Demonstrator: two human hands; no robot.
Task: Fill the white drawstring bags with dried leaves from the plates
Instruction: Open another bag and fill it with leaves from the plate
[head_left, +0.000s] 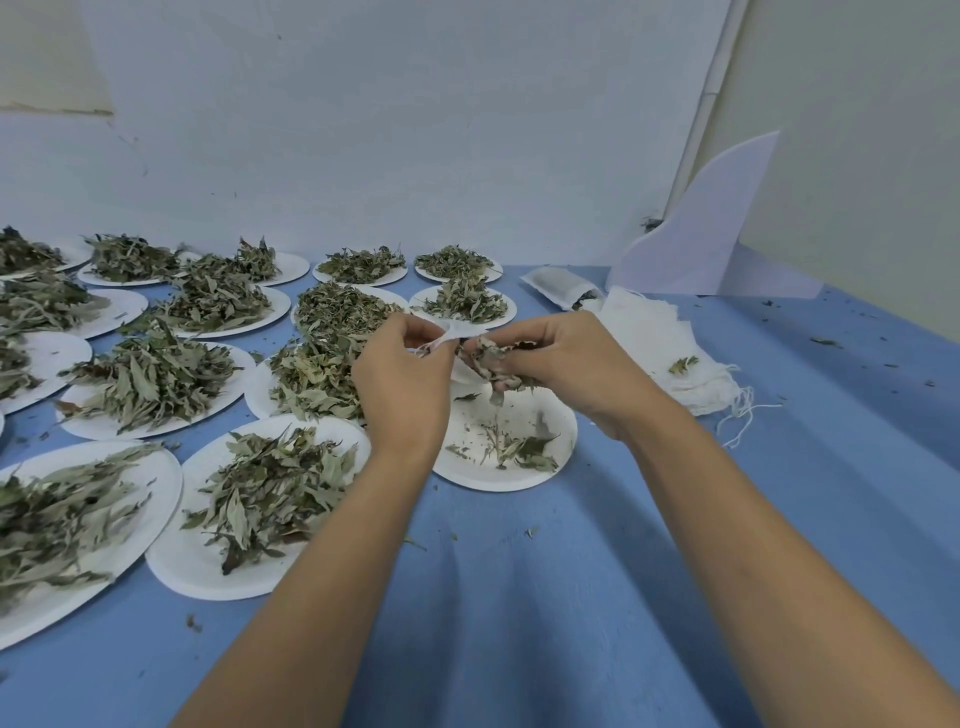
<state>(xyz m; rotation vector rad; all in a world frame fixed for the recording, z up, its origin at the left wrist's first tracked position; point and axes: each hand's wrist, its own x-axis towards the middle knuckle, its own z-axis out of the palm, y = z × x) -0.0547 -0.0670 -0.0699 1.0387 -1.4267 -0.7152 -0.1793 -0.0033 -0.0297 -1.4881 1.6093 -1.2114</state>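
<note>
Two bare arms (322, 571) reach out over the blue cloth (519, 597). Above the nearly empty plate (561, 422), the left hand (402, 379) pinches the small white bag (462, 330) by its mouth, and the right hand (561, 364) squeezes a bunch of dried leaves (491, 361) right against it. The mouth looks small and the bunch looks big, so I think leaves could slip out and fall on the cloth, or the bag could fold shut. Full plates (197, 566) sit to the left, and a pile of empty bags (670, 332) lies to the right.
</note>
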